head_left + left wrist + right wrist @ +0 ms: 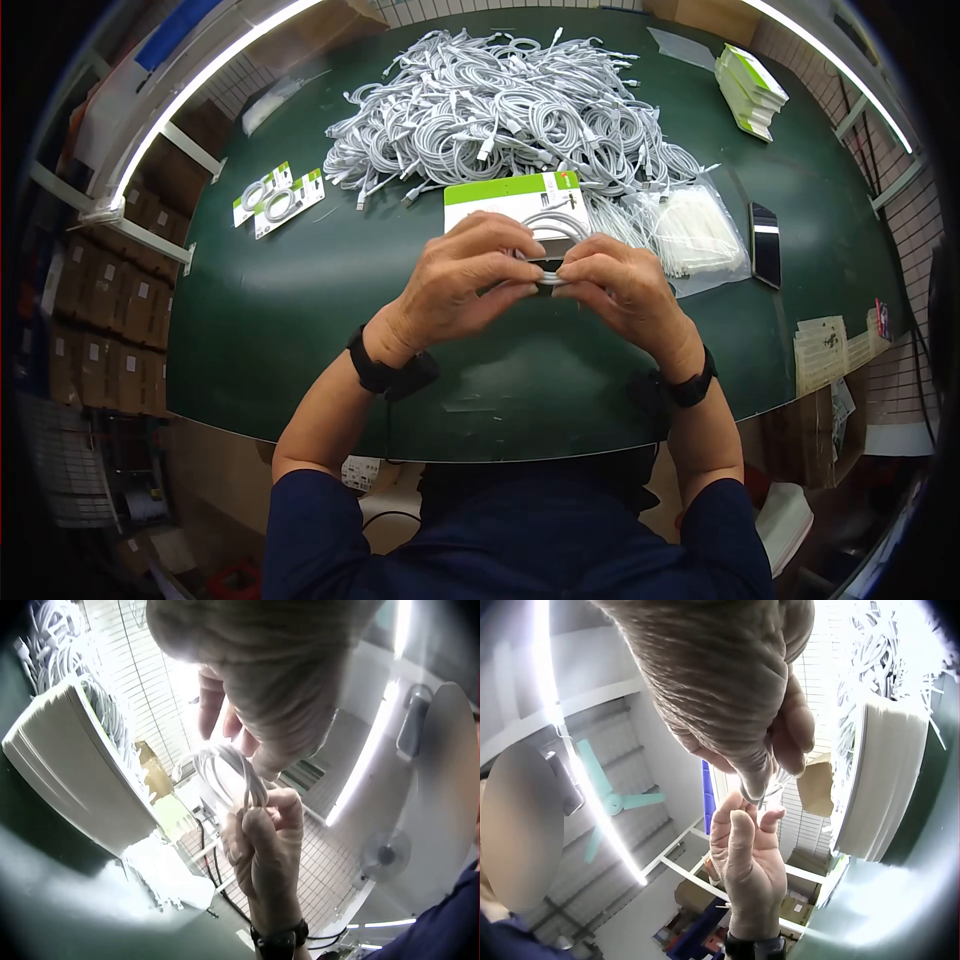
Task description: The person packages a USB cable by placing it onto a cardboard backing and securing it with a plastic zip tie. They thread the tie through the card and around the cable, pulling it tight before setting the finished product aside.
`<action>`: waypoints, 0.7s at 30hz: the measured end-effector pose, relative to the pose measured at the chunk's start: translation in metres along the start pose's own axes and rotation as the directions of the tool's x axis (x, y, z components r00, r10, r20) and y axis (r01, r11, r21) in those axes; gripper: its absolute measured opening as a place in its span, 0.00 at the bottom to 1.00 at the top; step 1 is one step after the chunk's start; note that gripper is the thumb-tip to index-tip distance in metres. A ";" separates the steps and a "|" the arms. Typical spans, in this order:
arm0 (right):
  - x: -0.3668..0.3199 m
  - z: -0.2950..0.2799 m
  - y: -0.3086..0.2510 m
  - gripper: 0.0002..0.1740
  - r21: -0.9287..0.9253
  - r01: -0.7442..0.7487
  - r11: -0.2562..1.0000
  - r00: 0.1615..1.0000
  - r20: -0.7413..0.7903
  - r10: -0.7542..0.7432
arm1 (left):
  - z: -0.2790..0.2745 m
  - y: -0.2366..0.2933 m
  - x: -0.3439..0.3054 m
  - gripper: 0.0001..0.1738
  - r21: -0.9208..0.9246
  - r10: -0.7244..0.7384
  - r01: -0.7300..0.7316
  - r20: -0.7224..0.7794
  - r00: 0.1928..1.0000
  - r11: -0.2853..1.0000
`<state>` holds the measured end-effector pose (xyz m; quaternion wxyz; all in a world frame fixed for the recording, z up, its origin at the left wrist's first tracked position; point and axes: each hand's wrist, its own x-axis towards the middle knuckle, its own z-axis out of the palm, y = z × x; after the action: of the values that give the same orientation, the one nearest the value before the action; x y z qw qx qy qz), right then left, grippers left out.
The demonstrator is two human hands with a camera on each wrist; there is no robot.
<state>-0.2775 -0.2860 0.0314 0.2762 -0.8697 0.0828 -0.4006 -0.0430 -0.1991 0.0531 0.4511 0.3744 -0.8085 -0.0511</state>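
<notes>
A coiled white cable (556, 224) is held up between both hands over the table's middle, in front of a stack of white and green cards (470, 205). The left hand (465, 275) pinches the coil's near side from the left, thumb against fingers. From the right, the right hand (625, 290) pinches the same bundled strands, its fingertips close to the left ones. In the left wrist view the coil (225, 771) hangs between the left hand (277, 682) and the right hand (266, 847). The right wrist view mostly hides the coil behind the fingers.
Behind the cards lies a large heap of white cables (480, 110). Two carded cables (287, 205) lie at the left. On the right are a bag of white ties (695, 230), a phone (765, 245) and taped paper (822, 352). Stacked green-white packs (748, 92) stand at the back right.
</notes>
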 end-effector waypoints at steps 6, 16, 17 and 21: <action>-0.006 -0.010 0.017 0.10 0.104 -0.188 0.977 0.975 -0.099 0.198 | -0.007 -0.041 0.005 0.34 0.275 -0.302 0.278 0.050 0.952 0.920; -0.009 -0.016 0.030 0.08 0.081 -0.183 0.980 0.954 -0.226 0.197 | 0.007 -0.091 0.010 0.59 0.396 -0.447 0.302 0.351 0.823 0.867; -0.009 -0.017 0.030 0.08 0.082 -0.187 0.979 0.952 -0.231 0.202 | 0.004 -0.090 0.010 0.59 0.368 -0.454 0.322 0.364 0.813 0.872; -0.009 -0.017 0.029 0.08 0.123 -0.199 0.972 0.937 -0.267 0.226 | -0.005 -0.082 0.008 0.52 0.306 -0.470 0.373 0.365 0.804 0.876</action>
<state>-0.2936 -0.3139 0.0189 0.3440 -0.7766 0.1956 -0.4902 0.0042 -0.2615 0.0276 0.1953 0.5723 -0.7837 -0.1420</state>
